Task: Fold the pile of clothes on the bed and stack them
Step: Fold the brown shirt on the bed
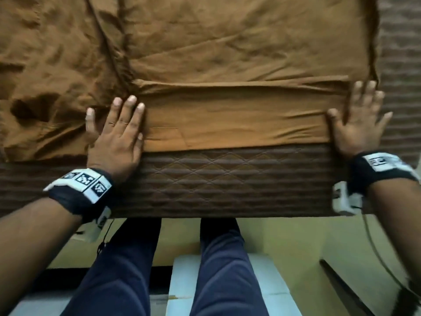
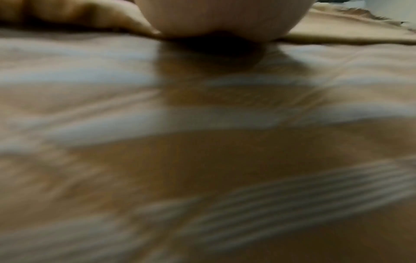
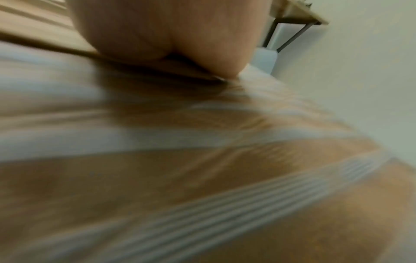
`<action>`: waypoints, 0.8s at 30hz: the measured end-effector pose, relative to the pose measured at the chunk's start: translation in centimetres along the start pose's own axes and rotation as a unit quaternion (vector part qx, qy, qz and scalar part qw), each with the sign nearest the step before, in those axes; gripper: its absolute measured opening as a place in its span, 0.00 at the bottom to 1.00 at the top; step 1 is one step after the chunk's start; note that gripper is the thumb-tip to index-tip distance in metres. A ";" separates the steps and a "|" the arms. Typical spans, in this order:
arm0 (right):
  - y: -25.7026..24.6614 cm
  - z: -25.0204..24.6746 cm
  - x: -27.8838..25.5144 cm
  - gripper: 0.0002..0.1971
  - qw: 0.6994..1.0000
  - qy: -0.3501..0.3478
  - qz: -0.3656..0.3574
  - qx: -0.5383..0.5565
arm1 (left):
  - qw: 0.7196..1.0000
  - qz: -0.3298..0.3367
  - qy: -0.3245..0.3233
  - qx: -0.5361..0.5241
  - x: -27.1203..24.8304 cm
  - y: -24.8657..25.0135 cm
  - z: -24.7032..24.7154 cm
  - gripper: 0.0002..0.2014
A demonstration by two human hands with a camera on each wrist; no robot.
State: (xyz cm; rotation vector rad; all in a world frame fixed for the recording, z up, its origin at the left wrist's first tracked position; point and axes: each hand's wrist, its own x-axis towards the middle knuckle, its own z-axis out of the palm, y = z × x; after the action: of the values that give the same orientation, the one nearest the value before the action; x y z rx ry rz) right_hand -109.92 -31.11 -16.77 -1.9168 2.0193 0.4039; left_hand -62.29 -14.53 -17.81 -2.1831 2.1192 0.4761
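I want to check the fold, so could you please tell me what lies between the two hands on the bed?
In the head view, only a folded band of rust-brown cloth spans between the left hand and the right hand, both pressing flat.

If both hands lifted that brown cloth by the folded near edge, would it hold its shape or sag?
Likely sag: the brown cloth lies in soft wrinkles and bunches by the left hand, so it looks thin and floppy. The folded strip between that hand and the right hand would probably droop in the middle. It seems light, and may slide on the quilted mattress.
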 end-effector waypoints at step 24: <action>2.5 1.7 -1.2 0.43 0.996 0.014 -0.086 -0.002 | 0.999 0.029 0.020 0.013 7.6 20.0 4.1 0.36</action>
State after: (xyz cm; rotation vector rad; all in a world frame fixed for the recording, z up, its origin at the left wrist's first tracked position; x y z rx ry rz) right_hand -112.33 -29.20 -17.84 -2.0897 1.8514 0.3403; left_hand -82.65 -21.87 -20.28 -2.1414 2.2008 0.4104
